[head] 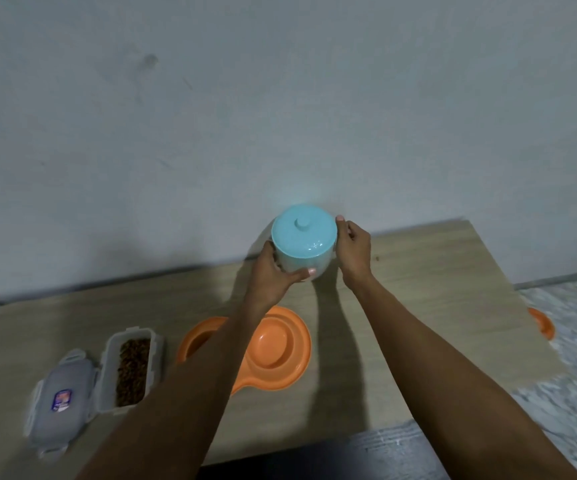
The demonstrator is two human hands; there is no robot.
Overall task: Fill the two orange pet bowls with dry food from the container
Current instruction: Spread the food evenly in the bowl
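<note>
Both hands, left hand (273,275) and right hand (354,249), clasp lidded blue jar (302,242) at 12 o'clock above orange bowls (273,348); loose lid could drop.

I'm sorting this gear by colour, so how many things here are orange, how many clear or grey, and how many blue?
Orange: 2, the double bowl on the table and a piece past the table's right edge.
Clear or grey: 2, the open food box and its lid.
Blue: 1, the lidded jar held by both hands.
Total: 5
</note>
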